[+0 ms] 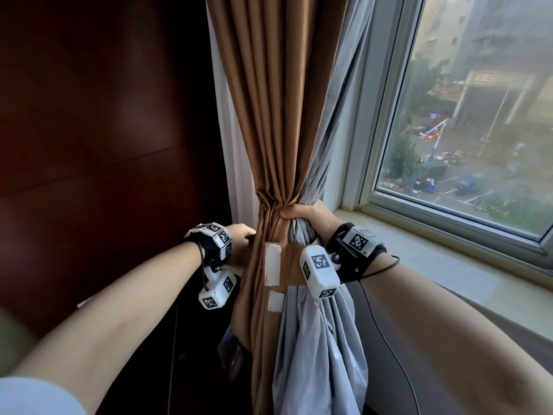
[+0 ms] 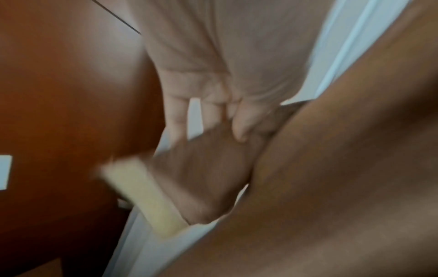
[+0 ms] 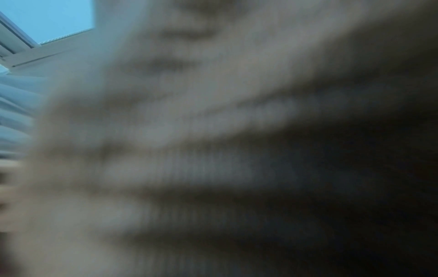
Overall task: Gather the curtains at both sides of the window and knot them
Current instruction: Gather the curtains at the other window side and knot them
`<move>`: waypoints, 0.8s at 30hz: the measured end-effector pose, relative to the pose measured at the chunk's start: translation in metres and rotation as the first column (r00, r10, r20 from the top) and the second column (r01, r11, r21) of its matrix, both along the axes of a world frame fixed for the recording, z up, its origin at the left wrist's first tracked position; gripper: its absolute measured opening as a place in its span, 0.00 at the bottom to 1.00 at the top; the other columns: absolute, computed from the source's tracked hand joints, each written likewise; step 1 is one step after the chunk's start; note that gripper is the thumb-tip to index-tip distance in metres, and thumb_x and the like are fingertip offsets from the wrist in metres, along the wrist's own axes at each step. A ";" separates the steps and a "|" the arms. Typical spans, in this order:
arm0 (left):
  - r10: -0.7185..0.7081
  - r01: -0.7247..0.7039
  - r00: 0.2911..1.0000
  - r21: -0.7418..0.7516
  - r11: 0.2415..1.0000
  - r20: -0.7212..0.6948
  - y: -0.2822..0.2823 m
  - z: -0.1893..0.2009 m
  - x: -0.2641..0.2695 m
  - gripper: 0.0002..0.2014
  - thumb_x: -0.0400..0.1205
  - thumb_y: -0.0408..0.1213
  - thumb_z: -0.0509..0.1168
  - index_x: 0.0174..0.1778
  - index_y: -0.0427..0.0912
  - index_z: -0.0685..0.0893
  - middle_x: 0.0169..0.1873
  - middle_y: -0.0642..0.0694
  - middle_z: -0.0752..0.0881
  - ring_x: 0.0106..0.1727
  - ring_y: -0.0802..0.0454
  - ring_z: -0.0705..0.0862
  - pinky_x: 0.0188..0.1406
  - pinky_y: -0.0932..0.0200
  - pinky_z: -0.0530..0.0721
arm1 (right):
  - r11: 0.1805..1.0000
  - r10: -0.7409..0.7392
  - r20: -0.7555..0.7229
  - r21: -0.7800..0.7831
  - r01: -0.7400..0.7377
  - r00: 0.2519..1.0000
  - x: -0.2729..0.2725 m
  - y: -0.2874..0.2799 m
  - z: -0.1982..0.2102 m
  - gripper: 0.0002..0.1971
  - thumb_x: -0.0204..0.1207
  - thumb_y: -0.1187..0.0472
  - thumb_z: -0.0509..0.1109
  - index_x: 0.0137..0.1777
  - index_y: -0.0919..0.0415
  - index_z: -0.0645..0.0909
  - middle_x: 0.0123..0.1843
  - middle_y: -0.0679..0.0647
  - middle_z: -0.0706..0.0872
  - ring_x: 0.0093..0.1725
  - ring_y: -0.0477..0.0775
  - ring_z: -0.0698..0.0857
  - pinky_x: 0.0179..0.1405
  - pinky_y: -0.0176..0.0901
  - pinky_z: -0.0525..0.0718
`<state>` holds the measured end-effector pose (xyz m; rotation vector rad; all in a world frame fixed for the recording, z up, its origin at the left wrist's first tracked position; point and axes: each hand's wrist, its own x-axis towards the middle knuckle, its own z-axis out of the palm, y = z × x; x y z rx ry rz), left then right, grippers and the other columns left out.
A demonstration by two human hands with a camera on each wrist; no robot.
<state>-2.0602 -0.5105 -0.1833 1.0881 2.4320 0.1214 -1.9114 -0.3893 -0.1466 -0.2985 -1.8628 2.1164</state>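
Beside the window's (image 1: 466, 121) left edge, the curtain (image 1: 278, 115) is bunched tight: the right hand (image 1: 302, 212) is clenched round its waist to keep the folds gathered, while the left hand (image 1: 239, 235) pinches the tieback (image 2: 201, 168), apparently to wrap it; sill (image 1: 449, 265) alongside.

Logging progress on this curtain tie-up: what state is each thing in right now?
brown curtain: gathered into a bunch.
grey lining: bunched with it.
tieback strap: around the bunch, fastening strips exposed.
right hand: grips the gathered curtain.
left hand: holds the strap's end.
window: shut.
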 end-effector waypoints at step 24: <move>0.150 -0.090 0.971 0.293 0.952 -0.186 -0.103 0.057 0.013 0.16 0.73 0.47 0.74 0.27 0.50 0.74 0.23 0.53 0.76 0.27 0.58 0.74 0.26 0.65 0.69 | 0.933 -0.323 0.051 0.183 0.309 0.945 -0.017 0.000 0.012 0.25 0.62 0.64 0.81 0.60 0.61 0.83 0.54 0.56 0.89 0.51 0.56 0.88 0.51 0.44 0.85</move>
